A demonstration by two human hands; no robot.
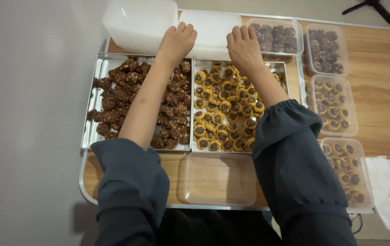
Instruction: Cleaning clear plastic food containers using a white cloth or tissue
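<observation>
Head view, looking down: a wooden counter [386,68] with a pale rim carries two metal trays side by side. The left tray [96,98] holds dark chocolate clusters; the right tray [282,68] holds round yellow cookies with dark centres. Both arms, in dark sleeves pushed up, reach across the trays to their far edge.

Just beyond the trays sit white plastic containers, and this is where both hands meet. The left hand [177,42] rests against a tall white tub [136,23], fingers curled together over its near right corner. The right hand [244,45] lies with fingers together on the edge of a flatter white lid or box [211,29], directly beyond the cookie tray. Whether either hand truly grips is hard to tell, as the fingertips are hidden. The flat white piece runs left to right between the two hands, equally close to both.

An empty clear container [217,180] lies nearest the body. Filled clear containers [336,105] line the right side, beside a white tissue [388,191].
</observation>
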